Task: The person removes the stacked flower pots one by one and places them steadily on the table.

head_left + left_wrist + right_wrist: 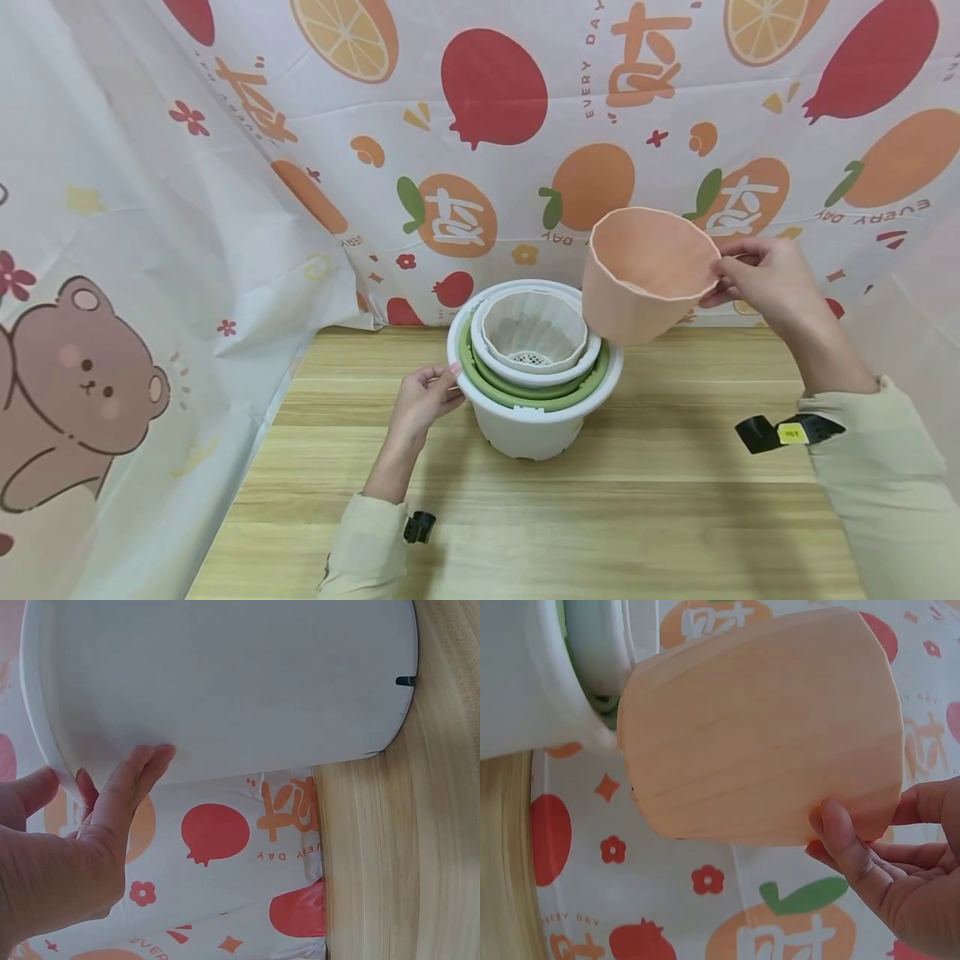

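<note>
At right hand (761, 279) | peach pot (765, 735) | tapered, faintly faceted (wavy-rimmed)

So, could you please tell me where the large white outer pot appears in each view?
Head: the large white outer pot stands slightly right of and below centre.
Left wrist: its outer wall spans most of the upper half.
Right wrist: partly cut off at upper left, its rim showing.
Shared landmark: the fruit-print cloth, in all three.

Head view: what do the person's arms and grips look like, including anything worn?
The left grip and right grip are bare hands. The left sleeve and right sleeve are cream. The left wrist device and right wrist device are black; the right bears a yellow label.
</note>
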A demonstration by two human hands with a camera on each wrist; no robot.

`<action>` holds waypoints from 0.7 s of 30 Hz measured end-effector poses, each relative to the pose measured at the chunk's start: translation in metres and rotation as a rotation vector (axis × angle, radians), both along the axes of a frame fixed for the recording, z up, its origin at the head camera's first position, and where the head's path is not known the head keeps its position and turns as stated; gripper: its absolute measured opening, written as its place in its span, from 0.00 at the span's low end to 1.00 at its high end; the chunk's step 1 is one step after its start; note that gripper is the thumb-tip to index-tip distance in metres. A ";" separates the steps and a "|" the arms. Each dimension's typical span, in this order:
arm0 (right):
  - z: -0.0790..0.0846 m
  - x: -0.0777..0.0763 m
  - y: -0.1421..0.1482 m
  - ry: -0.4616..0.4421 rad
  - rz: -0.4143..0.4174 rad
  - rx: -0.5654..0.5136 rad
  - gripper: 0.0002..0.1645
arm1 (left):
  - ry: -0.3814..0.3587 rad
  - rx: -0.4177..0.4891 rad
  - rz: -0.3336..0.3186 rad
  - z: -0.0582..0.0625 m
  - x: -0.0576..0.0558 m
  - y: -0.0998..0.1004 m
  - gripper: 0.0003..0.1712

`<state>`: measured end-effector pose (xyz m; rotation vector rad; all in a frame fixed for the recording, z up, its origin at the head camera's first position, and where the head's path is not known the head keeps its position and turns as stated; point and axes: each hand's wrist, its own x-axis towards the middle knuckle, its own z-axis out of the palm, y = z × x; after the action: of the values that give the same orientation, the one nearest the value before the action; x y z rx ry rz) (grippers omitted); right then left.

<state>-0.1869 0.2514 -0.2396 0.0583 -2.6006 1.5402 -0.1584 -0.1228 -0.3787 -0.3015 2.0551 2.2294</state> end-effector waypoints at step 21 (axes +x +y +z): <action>-0.025 -0.001 0.042 -0.078 -0.055 0.046 0.25 | 0.008 0.011 -0.012 -0.001 0.000 -0.001 0.15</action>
<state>-0.1883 0.2931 -0.2645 -0.0697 -2.6728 1.4939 -0.1587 -0.1238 -0.3793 -0.2791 2.0418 2.2379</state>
